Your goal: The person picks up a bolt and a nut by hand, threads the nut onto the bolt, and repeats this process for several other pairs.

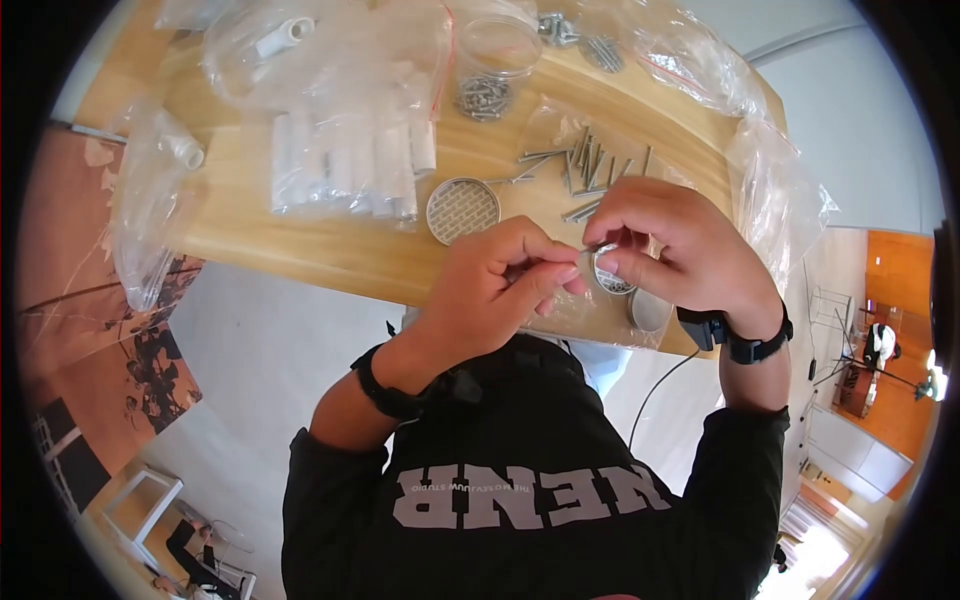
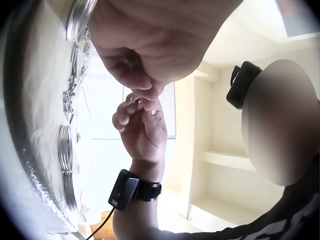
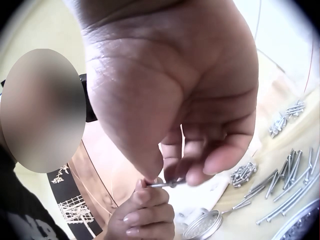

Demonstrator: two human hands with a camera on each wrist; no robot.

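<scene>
Both hands meet above the table's near edge. The left hand (image 1: 495, 280) pinches one end of a thin metal piece (image 3: 165, 185) between thumb and forefinger. At its other end, the right hand (image 1: 685, 240) holds the piece with thumb and fingertips, the remaining fingers bent. In the left wrist view a small shiny part (image 2: 132, 100) shows at the right hand's fingertips (image 2: 123, 116). Its exact shape is too small to tell. Below the right hand in the head view lies a round tin (image 1: 613, 284) with small metal pieces, beside a plain round lid or tin (image 1: 650, 311).
Long screws (image 1: 592, 165) lie loose behind the hands. A patterned round tin (image 1: 463, 211) sits left of them. Farther back stand a clear tub (image 1: 485, 95) of screws and bagged white tubes (image 1: 345, 165). Plastic bags (image 1: 770, 180) cover the table's right side.
</scene>
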